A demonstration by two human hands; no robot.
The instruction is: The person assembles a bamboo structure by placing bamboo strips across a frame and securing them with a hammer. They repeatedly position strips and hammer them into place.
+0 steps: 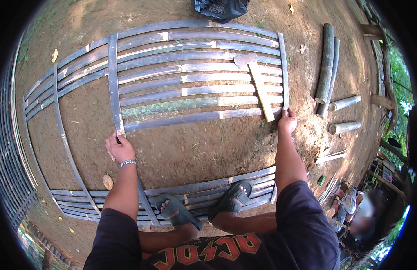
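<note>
On the dirt ground lies a frame of split bamboo slats [168,96] laid over crosswise strips. My left hand [119,146], with a bracelet at its wrist, is closed on the middle cross strip [113,81], at the left end of the nearest slat [190,120]. At that slat's other end, my right hand [287,121] pinches the right cross strip [284,72]; its fingertips are partly hidden. A hatchet with a broad metal blade and pale wooden handle [261,92] rests across the slats near my right hand.
My sandalled feet [179,212] stand on a nearer band of slats [208,186]. Bamboo poles [325,63] and short cut pieces [345,128] lie at right. A black plastic bag [221,8] sits at the far edge. Another slatted panel [10,135] is at left; a person [352,209] sits at lower right.
</note>
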